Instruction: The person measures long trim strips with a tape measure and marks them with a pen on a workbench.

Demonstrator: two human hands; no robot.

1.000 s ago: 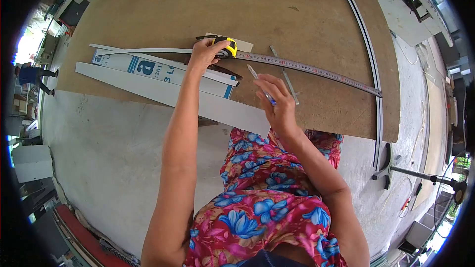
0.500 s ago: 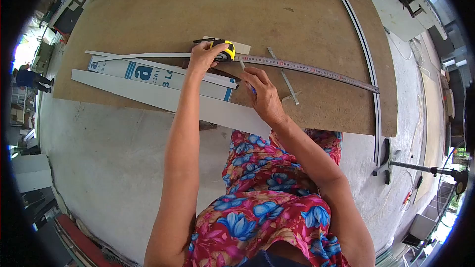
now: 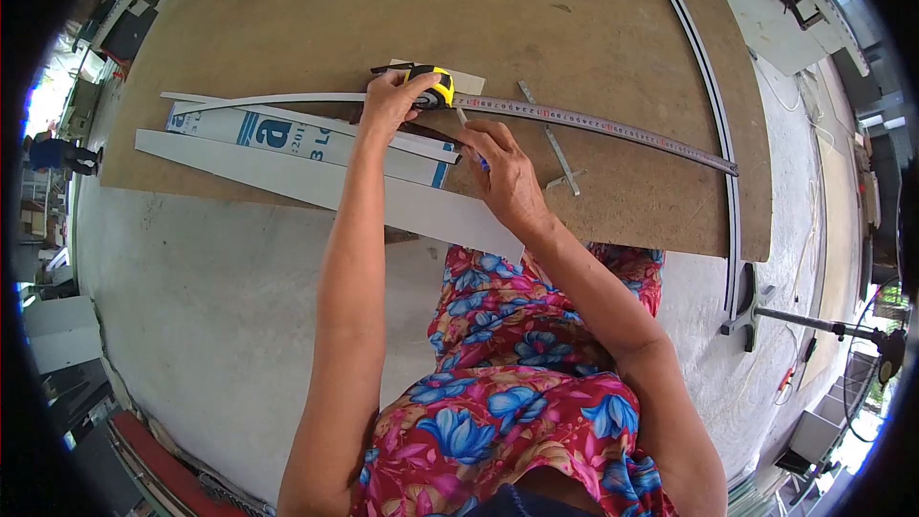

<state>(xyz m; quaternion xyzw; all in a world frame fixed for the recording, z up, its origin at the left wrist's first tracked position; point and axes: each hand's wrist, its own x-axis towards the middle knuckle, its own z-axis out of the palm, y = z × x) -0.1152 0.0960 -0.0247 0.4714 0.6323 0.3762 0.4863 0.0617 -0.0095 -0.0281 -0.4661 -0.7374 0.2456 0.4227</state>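
Observation:
My left hand [image 3: 391,103] is closed on a yellow and black tape measure [image 3: 436,88]. Its blade [image 3: 593,123] stretches right across the board, ending at a long metal rail [image 3: 706,72]. My right hand [image 3: 507,177] pinches a thin pen-like tool [image 3: 462,117], its tip close to the blade beside the tape case. Left of my hands lie a narrow white strip [image 3: 278,99], a blue-printed panel [image 3: 316,146] and a long tapered white panel [image 3: 287,172]. A metal square [image 3: 553,146] lies under the blade, to the right of my right hand.
The brown board [image 3: 459,0] forms the work surface. At the far left a person [image 3: 62,155] stands in the background. A stand with a grey pole [image 3: 804,323] is on the floor beyond the board's right corner.
The tape case and my left hand have shifted slightly up in view. My right hand has moved slightly left, and the tool's tip is nearer the tape case.

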